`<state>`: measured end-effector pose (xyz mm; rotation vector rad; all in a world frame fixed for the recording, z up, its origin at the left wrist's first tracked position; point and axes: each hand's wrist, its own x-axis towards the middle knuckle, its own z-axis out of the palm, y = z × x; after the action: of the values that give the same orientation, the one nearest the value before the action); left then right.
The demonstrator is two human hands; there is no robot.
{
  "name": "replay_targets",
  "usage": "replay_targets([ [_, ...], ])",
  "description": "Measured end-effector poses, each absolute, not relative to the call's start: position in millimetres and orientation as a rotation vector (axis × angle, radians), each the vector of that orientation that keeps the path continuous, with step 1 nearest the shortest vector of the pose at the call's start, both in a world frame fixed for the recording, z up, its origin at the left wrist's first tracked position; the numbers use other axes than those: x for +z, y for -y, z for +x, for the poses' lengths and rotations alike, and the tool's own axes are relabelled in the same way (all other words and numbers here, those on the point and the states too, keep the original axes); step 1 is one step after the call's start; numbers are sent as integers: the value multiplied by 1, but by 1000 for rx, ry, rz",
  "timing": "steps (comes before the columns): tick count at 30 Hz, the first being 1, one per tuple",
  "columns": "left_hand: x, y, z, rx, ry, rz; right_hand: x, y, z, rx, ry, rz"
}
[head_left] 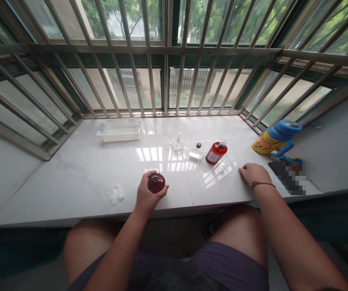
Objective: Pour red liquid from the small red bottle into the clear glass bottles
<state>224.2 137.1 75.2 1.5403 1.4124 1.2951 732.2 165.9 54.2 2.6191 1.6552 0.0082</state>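
My left hand (146, 195) is wrapped round a dark red round bottle (156, 184), whose uncapped neck faces up towards me. My right hand (256, 173) rests on the white sill at the right, its fingers curled and pressed together; anything in them is hidden or too small to name. Ahead of the hands stands a red pump bottle (215, 153) with a pale label and a clear pump top. Left of it is a small clear bottle (196, 151) with a black cap. Beside that sits a clear, see-through piece (178, 144) that looks like a pump top.
A crumpled white tissue (116, 194) lies left of my left hand. Near the window bars (152, 50) is a white perforated basket (119, 136). At the right stand a blue and yellow handled flask (275, 137) and a dark flat object (284, 176), partly blurred out.
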Motion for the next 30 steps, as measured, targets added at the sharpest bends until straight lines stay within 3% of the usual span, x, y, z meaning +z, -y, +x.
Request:
replay_targets([
  [8,79,-136,226,1285,-1424,1501,50,-228,710,63,-2121,2379],
  [15,83,-136,228,1286,-1424,1489,52,-251,705,61,-2087,2330],
  [30,81,-136,229,1313,-1425,1507,60,-169,660,94,-2046,2253],
])
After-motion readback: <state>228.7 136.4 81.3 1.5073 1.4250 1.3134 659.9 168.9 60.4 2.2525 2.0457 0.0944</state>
